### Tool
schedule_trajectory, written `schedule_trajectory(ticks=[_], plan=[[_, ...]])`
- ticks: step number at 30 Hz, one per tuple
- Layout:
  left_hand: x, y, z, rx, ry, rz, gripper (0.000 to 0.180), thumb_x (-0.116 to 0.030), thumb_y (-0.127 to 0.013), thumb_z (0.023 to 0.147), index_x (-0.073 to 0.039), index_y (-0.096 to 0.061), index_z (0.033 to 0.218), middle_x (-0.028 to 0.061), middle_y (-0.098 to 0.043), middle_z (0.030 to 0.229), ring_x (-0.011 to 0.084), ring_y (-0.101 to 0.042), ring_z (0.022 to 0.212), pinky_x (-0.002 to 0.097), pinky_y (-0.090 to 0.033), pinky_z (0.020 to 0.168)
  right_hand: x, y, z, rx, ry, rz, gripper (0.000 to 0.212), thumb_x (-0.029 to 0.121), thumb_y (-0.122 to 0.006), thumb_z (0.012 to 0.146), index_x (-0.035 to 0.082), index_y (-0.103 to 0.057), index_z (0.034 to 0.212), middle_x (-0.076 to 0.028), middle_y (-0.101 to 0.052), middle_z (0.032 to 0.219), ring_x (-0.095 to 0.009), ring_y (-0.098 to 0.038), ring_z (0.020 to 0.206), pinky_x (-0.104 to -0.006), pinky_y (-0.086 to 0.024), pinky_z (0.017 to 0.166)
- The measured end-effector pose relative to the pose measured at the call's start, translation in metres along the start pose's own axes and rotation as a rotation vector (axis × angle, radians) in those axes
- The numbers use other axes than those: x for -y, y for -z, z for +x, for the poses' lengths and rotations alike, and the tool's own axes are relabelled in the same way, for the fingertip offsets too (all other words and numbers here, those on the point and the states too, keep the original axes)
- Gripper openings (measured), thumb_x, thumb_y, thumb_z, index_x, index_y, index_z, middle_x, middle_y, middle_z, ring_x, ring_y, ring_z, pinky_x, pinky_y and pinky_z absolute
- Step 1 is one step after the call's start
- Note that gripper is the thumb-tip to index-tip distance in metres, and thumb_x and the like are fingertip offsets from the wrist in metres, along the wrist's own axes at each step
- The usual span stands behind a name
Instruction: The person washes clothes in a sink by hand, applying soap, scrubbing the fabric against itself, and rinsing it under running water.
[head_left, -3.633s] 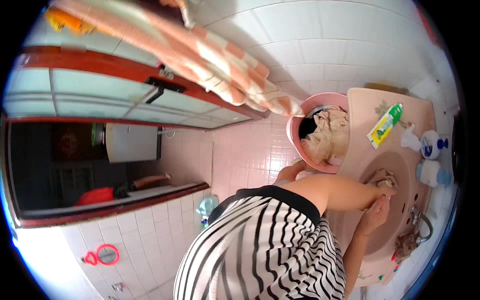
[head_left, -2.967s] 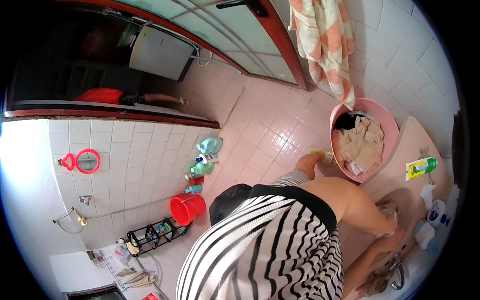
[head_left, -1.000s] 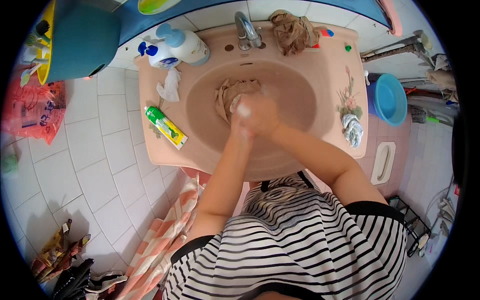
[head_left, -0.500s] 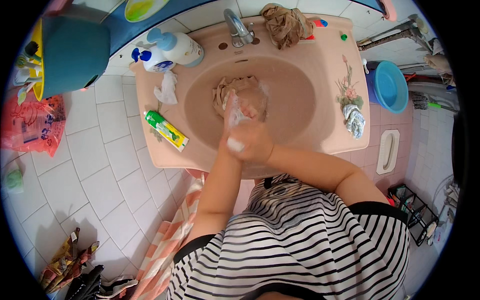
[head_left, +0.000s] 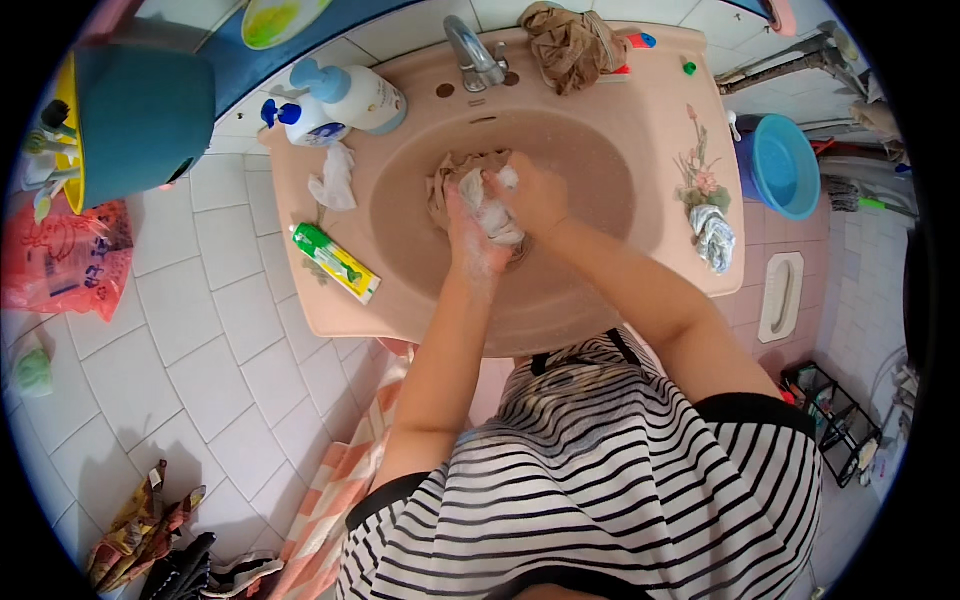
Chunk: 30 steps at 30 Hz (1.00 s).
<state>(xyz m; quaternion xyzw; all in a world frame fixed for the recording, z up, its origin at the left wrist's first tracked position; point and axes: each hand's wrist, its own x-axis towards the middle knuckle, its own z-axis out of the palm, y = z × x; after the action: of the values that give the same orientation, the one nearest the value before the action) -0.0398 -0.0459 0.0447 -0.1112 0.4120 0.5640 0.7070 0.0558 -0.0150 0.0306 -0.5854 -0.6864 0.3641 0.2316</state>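
My left hand (head_left: pixel 472 230) is over the basin, palm up and streaked with suds, its fingers curled round a wet whitish cloth (head_left: pixel 492 215). My right hand (head_left: pixel 535 195) is closed at the cloth's upper right side. A small bright white patch shows by its fingers; whether this is soap, foam or cloth I cannot tell. Beneath and beyond my hands lies a bunched brown cloth (head_left: pixel 447 178) in the pink sink basin (head_left: pixel 600 190). My hands hide much of it.
A chrome tap (head_left: pixel 475 58) stands behind the basin. Two pump bottles (head_left: pixel 362 98) and a green-yellow tube (head_left: pixel 337 262) are on the left rim. A crumpled brown cloth (head_left: pixel 570 48) rests at the back, a striped cloth (head_left: pixel 712 240) on the right. Beyond is a blue basin (head_left: pixel 785 167).
My right hand has moved from over my left wrist, up and away from me, to the left hand's fingers. More of the whitish cloth now shows on my left palm.
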Motion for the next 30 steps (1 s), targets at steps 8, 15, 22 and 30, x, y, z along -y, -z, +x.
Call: schedule_trajectory(ticks=[8, 15, 22, 30], plan=[[-0.023, 0.004, -0.003, -0.099, -0.014, 0.191, 0.073, -0.067, -0.021, 0.086, -0.008, -0.046, 0.121, 0.0095, -0.053, 0.115, 0.0260, -0.052, 0.106, 0.0419, -0.042, 0.091, 0.011, 0.014, 0.027, 0.424, 0.190, 0.060, 0.039, 0.032, -0.056, 0.084, 0.007, -0.054, 0.113, -0.019, -0.056, 0.109, -0.037, -0.052, 0.102, -0.0445, -0.041, 0.086], [-0.030, 0.100, 0.029, 0.354, 0.318, 0.190, 0.048, -0.053, -0.038, 0.091, -0.009, -0.055, 0.099, 0.0074, -0.059, 0.093, 0.0219, -0.057, 0.091, 0.0391, -0.045, 0.080, 0.017, 0.007, 0.017, 0.250, 0.232, 0.183, 0.022, 0.022, -0.062, 0.075, 0.006, -0.057, 0.088, -0.013, -0.057, 0.095, -0.034, -0.054, 0.096, -0.0434, -0.042, 0.084], [-0.010, 0.080, 0.048, 0.389, 0.455, -0.217, 0.032, -0.037, -0.039, 0.096, -0.012, -0.057, 0.091, 0.0065, -0.061, 0.083, 0.0189, -0.059, 0.079, 0.0349, -0.048, 0.069, 0.036, -0.007, -0.047, 0.157, 0.664, 0.040, 0.013, 0.023, -0.061, 0.071, 0.010, -0.060, 0.075, -0.008, -0.059, 0.079, -0.027, -0.059, 0.074, -0.0399, -0.048, 0.065], [-0.014, 0.067, 0.042, 0.133, 0.279, 0.173, 0.036, -0.040, -0.045, 0.093, -0.008, -0.056, 0.106, 0.0090, -0.062, 0.096, 0.0212, -0.060, 0.089, 0.0368, -0.049, 0.075, 0.042, 0.001, -0.045, -0.086, 0.616, -0.075, 0.012, 0.024, -0.060, 0.074, 0.014, -0.064, 0.078, -0.008, -0.060, 0.074, -0.026, -0.061, 0.070, -0.0412, -0.048, 0.060]])
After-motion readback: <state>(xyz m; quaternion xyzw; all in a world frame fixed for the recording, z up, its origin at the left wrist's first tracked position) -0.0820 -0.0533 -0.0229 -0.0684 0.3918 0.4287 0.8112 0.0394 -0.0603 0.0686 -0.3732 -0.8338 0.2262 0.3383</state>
